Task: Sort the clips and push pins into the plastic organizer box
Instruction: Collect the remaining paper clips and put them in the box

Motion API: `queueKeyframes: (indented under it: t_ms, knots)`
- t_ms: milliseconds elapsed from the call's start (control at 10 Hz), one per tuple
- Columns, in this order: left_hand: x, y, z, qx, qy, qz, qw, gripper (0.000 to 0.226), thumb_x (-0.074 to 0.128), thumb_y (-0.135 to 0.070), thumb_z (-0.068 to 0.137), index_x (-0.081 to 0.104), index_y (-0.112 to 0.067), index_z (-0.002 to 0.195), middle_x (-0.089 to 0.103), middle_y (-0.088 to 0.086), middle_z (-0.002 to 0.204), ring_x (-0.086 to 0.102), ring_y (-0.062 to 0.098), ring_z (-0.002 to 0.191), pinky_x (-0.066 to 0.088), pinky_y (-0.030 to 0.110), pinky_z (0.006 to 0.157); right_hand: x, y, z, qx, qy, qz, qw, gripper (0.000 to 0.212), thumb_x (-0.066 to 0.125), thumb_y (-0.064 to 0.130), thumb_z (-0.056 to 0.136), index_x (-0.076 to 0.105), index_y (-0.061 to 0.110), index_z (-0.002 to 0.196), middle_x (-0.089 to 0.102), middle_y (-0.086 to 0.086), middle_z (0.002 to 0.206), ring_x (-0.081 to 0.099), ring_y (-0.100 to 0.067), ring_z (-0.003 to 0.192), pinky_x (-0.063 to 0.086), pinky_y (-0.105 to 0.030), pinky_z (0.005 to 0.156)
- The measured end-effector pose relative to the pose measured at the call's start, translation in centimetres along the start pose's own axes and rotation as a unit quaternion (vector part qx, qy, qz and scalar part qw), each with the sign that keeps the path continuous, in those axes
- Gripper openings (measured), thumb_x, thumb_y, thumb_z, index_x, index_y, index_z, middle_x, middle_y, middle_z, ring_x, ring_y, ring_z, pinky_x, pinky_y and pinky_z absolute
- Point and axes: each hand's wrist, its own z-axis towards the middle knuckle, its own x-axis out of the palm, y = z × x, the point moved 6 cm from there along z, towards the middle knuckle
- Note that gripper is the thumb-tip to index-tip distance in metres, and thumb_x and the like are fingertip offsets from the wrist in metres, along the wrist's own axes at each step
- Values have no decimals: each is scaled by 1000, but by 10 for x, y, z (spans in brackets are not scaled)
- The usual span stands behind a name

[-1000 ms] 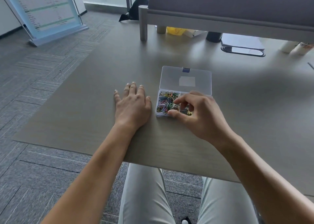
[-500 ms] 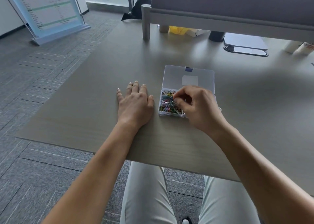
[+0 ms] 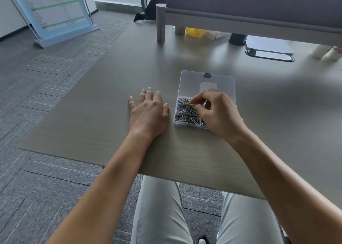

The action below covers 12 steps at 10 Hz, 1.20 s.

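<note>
Pinching coloured paper clips in open clear organizer box, right hand grip clamped on clips; left hand flat, fingers apart, on counter.

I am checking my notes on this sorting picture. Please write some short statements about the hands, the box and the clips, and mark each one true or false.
1. The left hand lies flat on the table. True.
2. The lid of the organizer box is closed. False: it is open and lies back on the table.
3. The right hand pinches at the coloured paper clips in the box. True.
4. The left hand holds the box. False: it rests beside the box, apparently without touching it.
5. The clips are all one colour. False: they are of many colours.
</note>
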Motion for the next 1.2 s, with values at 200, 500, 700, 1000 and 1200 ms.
queueKeyframes:
  t_ms: [200,500,700,1000,1200]
  knots:
    - [0,0,0,-2,-1,0,1000,58,33,-43,101,34,-16,153,23,10,165,14,24,154,7,57,122,13,8,-2,-51,12,-13,999,21,66,13,95,81,21,106,68,3,96,61,-20,92,39,-26,75]
    - [0,0,0,-2,1,-1,1000,58,33,-43,101,34,-16,153,23,10,165,14,24,154,7,57,122,12,7,-8,-70,16,-31,997,32,56,8,94,80,20,110,66,1,98,59,-24,99,50,-37,79]
    - [0,0,0,-3,4,-5,1000,58,34,-43,102,34,-17,153,22,10,165,13,23,154,6,56,122,12,9,-8,-63,2,-19,998,37,51,8,93,80,20,112,64,0,100,58,-24,103,49,-38,81]
    - [0,1,1,-4,4,-3,1000,58,34,-43,102,34,-17,153,22,9,165,13,24,154,6,56,123,3,-4,-14,-27,-15,1,1000,11,71,20,90,79,24,95,64,8,89,59,-11,83,44,-26,73]
    - [0,0,0,-3,4,-4,1000,58,34,-43,101,34,-17,153,22,10,165,13,24,154,7,56,123,2,0,-13,-32,-25,-9,999,11,71,21,92,79,24,98,64,7,90,58,-11,83,42,-26,73]
